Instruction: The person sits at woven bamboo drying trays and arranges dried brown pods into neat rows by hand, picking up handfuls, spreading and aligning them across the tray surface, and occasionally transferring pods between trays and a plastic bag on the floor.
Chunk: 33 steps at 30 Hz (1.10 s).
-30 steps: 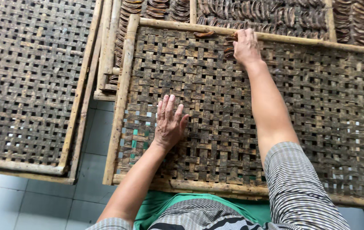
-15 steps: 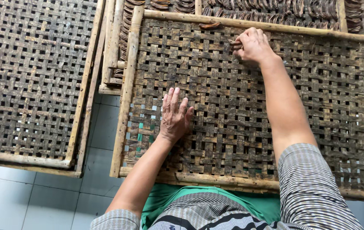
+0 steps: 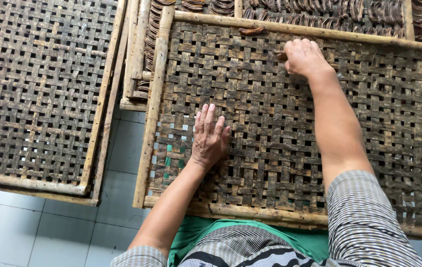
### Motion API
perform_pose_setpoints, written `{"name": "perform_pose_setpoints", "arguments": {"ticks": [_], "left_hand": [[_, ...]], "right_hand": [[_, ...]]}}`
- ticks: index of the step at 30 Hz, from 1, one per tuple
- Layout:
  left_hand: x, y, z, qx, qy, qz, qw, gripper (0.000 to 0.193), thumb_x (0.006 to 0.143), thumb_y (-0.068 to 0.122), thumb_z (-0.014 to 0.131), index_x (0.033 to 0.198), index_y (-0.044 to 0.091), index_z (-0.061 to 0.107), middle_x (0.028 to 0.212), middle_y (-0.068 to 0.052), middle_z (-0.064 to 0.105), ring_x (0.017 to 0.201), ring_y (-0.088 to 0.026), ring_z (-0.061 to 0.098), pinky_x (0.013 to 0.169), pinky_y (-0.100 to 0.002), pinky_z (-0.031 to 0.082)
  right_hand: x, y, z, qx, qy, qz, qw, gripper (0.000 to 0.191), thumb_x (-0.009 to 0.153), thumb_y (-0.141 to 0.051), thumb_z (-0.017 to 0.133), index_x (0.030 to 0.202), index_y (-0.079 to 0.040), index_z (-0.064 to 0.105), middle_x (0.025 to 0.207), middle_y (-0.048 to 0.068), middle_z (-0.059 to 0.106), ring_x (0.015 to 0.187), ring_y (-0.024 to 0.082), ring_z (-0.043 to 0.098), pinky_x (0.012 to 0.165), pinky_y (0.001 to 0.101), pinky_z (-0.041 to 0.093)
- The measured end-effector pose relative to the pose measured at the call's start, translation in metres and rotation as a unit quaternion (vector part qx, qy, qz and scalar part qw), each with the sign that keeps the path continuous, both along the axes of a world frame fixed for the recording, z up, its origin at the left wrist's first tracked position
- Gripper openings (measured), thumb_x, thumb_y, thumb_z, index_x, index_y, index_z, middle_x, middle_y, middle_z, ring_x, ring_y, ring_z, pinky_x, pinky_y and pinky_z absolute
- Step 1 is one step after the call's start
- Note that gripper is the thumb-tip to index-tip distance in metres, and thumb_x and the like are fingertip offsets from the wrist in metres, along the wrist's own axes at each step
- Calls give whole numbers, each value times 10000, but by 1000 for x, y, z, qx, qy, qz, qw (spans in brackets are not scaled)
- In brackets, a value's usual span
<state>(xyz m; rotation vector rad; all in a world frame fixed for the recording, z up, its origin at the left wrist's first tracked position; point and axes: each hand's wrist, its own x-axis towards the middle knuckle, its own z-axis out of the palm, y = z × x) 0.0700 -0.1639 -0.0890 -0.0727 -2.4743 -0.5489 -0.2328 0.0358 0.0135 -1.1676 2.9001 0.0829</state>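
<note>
A large woven bamboo tray (image 3: 154,104) with a pale pole frame lies in front of me. My left hand (image 3: 208,136) rests flat on its weave, fingers spread, near the tray's left side. My right hand (image 3: 304,57) reaches to the far part of the tray with fingers curled around a small brown curved strip (image 3: 281,56) that sticks out to the left. Another brown curved strip (image 3: 252,30) lies on the tray's far rail, left of that hand.
A second woven tray (image 3: 38,99) lies to the left on the grey tiled floor (image 3: 48,232). Beyond the near tray, another tray (image 3: 290,10) holds rows of several brown curved strips. My striped sleeves and green garment fill the bottom edge.
My right hand has closed from flat on the far rail into a curled grip on a brown strip and drawn slightly toward me. The left hand stays flat on the weave.
</note>
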Motion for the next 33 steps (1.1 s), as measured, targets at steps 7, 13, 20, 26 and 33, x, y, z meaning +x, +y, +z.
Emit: {"name": "perform_pose_setpoints", "arguments": {"ticks": [7, 13, 20, 26, 33], "left_hand": [[-2, 0, -2, -5, -12, 1, 1000, 360, 1040, 248, 611, 1291, -10, 623, 1572, -281, 381, 1520, -431, 326, 1268, -538, 259], [-1, -2, 0, -6, -6, 10, 1000, 348, 1029, 237, 626, 1280, -5, 627, 1572, -274, 398, 1515, -429, 347, 1263, -533, 274], [-3, -2, 0, -1, 3, 11, 1000, 344, 1013, 221, 634, 1262, -17, 635, 1562, -279, 403, 1506, -430, 355, 1254, -538, 289], [-4, -3, 1, -2, 13, 14, 1000, 337, 1006, 211, 634, 1247, -24, 635, 1553, -283, 413, 1495, -433, 369, 1249, -539, 299], [-3, -2, 3, -8, 18, 12, 1000, 323, 992, 207, 639, 1232, -10, 633, 1521, -274, 451, 1477, -430, 392, 1232, -545, 316]], "right_hand": [[-6, -67, 8, -95, -67, 13, 993, 178, 1104, -145, 522, 1084, -11, 638, 974, 148, 656, 833, 268, 631, 796, 351, 538], [5, -121, -4, -102, 168, 63, 978, 181, 924, -4, 560, 1053, -67, 670, 1088, 160, 617, 1000, 308, 614, 914, 458, 518], [18, -122, 6, -81, 178, 56, 979, 257, 863, -15, 556, 1097, -51, 655, 1108, 167, 585, 1093, 343, 543, 1006, 529, 430], [17, -120, 4, -69, 132, 29, 988, 268, 892, -22, 584, 1160, -23, 594, 1171, 217, 586, 1069, 368, 573, 934, 490, 493], [90, -75, 12, -335, -309, -185, 871, 192, 1067, -179, 507, 1188, -30, 517, 927, 114, 646, 734, 273, 607, 661, 472, 544]]}}
